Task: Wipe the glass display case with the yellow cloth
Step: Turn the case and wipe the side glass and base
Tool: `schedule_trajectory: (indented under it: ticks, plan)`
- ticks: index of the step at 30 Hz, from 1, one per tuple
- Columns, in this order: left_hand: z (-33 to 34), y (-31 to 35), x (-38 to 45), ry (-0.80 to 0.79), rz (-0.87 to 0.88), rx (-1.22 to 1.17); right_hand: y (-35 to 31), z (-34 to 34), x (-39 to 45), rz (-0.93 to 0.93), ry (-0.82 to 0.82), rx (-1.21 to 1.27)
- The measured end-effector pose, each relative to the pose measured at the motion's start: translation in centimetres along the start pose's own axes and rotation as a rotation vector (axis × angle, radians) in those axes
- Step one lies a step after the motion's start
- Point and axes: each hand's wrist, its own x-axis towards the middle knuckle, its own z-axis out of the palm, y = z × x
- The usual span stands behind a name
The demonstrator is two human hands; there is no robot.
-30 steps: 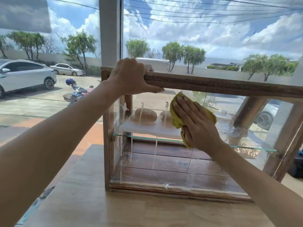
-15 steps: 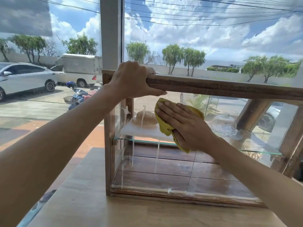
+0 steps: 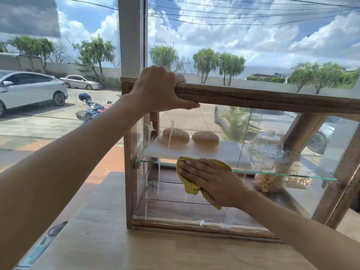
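Cloth (image 3: 191,187) is mustard yellow, plain. Case frame (image 3: 268,99) dark brown wood w/ rough grain; glass shelf (image 3: 282,173) has green-tinted edge. Two buns (image 3: 205,138) tan, speckled, on a white board (image 3: 194,152). White drip streaks (image 3: 148,152) on glass. Tabletop (image 3: 109,240) pale beige wood. Scooter (image 3: 91,108) outside blue.

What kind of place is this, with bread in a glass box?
Probably a small bakery or café by a street window. Two buns sit on a shelf inside a wooden glass display case, beside a glass dome. Outside the window are parked cars and a scooter.
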Motion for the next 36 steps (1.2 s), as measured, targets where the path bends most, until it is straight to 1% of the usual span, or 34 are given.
schedule_trajectory:
  ticks: [3,9,11,13,15,17,20,22,25,28,31,34,36]
  plan:
    - [0.0,0.0,0.0,0.003,0.0,-0.005,-1.9,2.2,-1.3,-0.061,-0.062,-0.012]
    - [0.0,0.1,-0.1,0.007,-0.015,-0.006,-5.4,6.1,-3.8,-0.215,-0.252,-0.077]
    - [-0.1,0.2,-0.1,0.003,-0.027,-0.002,-6.1,6.9,-4.5,-0.273,-0.243,-0.097]
    - [-0.2,0.3,-0.2,-0.004,-0.04,0.003,-6.5,7.0,-4.9,-0.298,-0.188,-0.101]
    - [-0.2,0.4,-0.3,-0.011,-0.044,0.013,-6.2,6.2,-5.1,-0.26,-0.081,-0.077]
    - [-0.3,0.4,-0.3,-0.009,-0.039,0.032,-5.1,4.2,-4.6,-0.169,0.03,-0.028]
    - [-0.4,0.5,-0.4,-0.008,-0.037,0.047,-1.7,-0.2,-2.5,-0.056,0.204,-0.003]
    - [-0.5,0.5,-0.4,-0.008,-0.035,0.042,1.1,-3.3,-0.7,0.006,0.26,-0.049]
    - [-0.6,0.6,-0.3,0.005,-0.025,0.053,5.0,-6.4,1.5,0.063,0.25,-0.082]
    - [-0.6,0.7,-0.3,0.004,-0.022,0.041,6.9,-7.3,2.4,0.053,0.129,-0.105]
    - [-0.5,0.6,-0.3,0.006,-0.022,0.018,6.9,-7.0,2.3,0.057,0.051,-0.13]
    - [-0.4,0.6,-0.3,0.019,-0.027,0.015,6.0,-6.2,2.3,0.072,0.038,-0.115]
    - [-0.2,0.6,-0.2,0.019,-0.025,0.012,5.1,-5.2,2.3,0.045,0.032,-0.081]
